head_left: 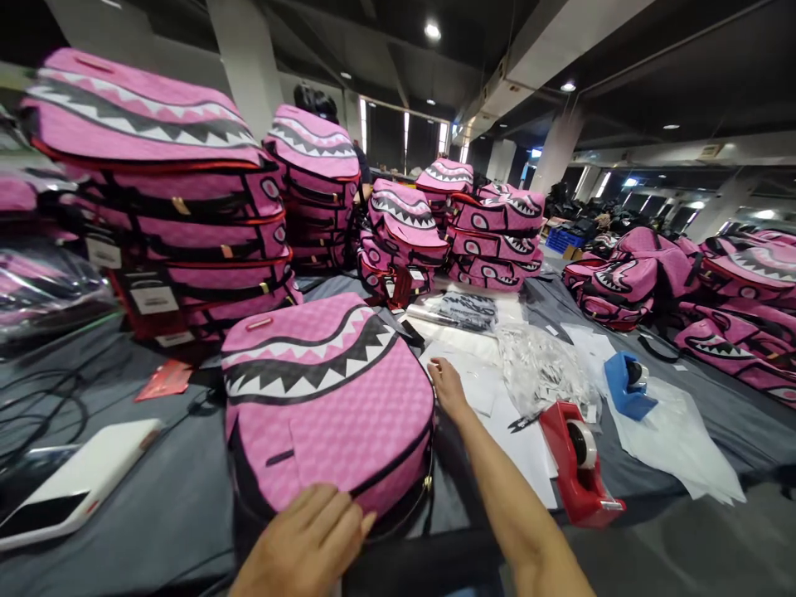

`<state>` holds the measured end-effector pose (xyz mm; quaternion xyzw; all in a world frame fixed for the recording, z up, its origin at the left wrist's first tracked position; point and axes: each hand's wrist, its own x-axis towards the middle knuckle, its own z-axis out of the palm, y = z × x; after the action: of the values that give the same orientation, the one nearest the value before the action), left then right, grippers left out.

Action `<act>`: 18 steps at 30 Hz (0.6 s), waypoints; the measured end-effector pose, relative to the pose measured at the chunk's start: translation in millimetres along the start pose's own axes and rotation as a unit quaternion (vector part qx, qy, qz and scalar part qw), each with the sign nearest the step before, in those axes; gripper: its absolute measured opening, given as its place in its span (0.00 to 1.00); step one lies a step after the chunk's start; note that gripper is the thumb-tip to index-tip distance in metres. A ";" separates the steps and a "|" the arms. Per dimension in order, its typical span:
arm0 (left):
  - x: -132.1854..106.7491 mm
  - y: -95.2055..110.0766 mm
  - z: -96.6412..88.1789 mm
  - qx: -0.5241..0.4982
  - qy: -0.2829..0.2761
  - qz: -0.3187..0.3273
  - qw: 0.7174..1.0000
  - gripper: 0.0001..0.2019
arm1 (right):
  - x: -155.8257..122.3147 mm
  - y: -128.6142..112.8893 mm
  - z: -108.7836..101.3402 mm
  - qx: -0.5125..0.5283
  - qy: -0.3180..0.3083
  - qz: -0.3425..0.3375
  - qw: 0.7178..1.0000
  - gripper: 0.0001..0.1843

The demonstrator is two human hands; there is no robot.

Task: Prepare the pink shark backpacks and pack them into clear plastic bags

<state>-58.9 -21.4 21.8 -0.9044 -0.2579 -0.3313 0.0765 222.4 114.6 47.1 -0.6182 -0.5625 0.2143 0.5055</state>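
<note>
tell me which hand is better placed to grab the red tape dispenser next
Right, probably: the right hand is beside the front pink backpack, nearer the red tape dispenser; the left hand is farther off, beyond the right forearm.

From where I stand, the backpack (336, 390) looks like smooth imitation leather with a soft sheen. The tabletop (186, 481) is matt cloth, the red tape dispenser (570, 481) glossy plastic.

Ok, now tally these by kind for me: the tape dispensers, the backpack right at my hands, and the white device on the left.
Tape dispensers: 2 (red tape dispenser, blue tape dispenser)
Backpack at your hands: 1, pink backpack
White device: 1
Total: 4
</note>
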 end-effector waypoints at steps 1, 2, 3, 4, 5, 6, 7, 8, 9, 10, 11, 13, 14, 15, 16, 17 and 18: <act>2.4 8.9 0.6 0.005 0.025 0.036 0.999 0.07 | -20.0 5.3 -8.4 -0.007 0.009 -0.005 1.000 0.08; 3.4 17.9 5.1 0.006 0.046 0.060 0.997 0.07 | -44.0 11.2 -17.4 -0.015 0.015 -0.017 1.000 0.10; 3.4 26.2 12.6 0.010 0.058 0.068 0.996 0.08 | -70.1 17.5 -25.5 -0.023 0.019 -0.033 0.999 0.11; 3.5 33.3 22.1 0.020 0.058 0.063 0.996 0.10 | -96.3 23.7 -31.4 -0.040 0.007 -0.074 0.996 0.13; 4.8 38.6 32.2 0.037 0.044 0.040 0.998 0.13 | -120.6 29.5 -34.4 -0.053 -0.009 -0.103 0.993 0.16; 8.3 42.2 41.9 0.055 0.020 0.008 0.998 0.15 | -141.0 34.6 -33.9 -0.066 -0.024 -0.127 0.989 0.21; 14.4 44.2 50.4 0.067 -0.016 -0.024 0.997 0.14 | -156.4 38.9 -30.2 -0.079 -0.038 -0.143 0.986 0.26; 23.3 44.9 57.5 0.068 -0.060 -0.054 0.994 0.14 | -166.2 42.7 -23.8 -0.091 -0.047 -0.146 0.984 0.31; 34.2 44.9 62.9 0.060 -0.110 -0.079 0.989 0.15 | -170.5 46.4 -15.6 -0.103 -0.051 -0.142 0.983 0.35; 45.8 44.5 66.8 0.045 -0.157 -0.096 0.982 0.17 | -170.4 50.4 -6.4 -0.115 -0.049 -0.131 0.984 0.37; 57.0 44.1 69.4 0.030 -0.190 -0.106 0.976 0.19 | -167.3 55.1 3.1 -0.128 -0.043 -0.115 0.984 0.37; 72.6 43.3 72.5 0.023 -0.210 -0.109 0.971 0.21 | -158.0 66.5 20.9 -0.158 -0.017 -0.088 0.983 0.32; 75.8 42.7 74.1 0.026 -0.206 -0.110 0.972 0.21 | -154.3 73.0 28.7 -0.169 -0.002 -0.085 0.982 0.26; 76.1 42.0 76.2 0.027 -0.201 -0.116 0.972 0.22 | -152.2 79.9 35.7 -0.175 0.014 -0.094 0.980 0.21; 74.3 40.9 79.2 0.021 -0.198 -0.133 0.971 0.24 | -151.8 87.0 41.7 -0.176 0.032 -0.109 0.978 0.17; 71.4 39.5 83.0 0.004 -0.195 -0.161 0.968 0.24 | -152.9 93.9 46.8 -0.169 0.051 -0.127 0.976 0.15; 68.5 37.7 87.2 -0.022 -0.191 -0.195 0.962 0.23 | -155.0 100.4 51.0 -0.160 0.074 -0.138 0.975 0.17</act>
<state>53.7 1.9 -0.3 -0.8845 -0.4316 -0.1669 -0.0601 185.3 7.3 -107.2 -0.6217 -0.6304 0.0034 0.4648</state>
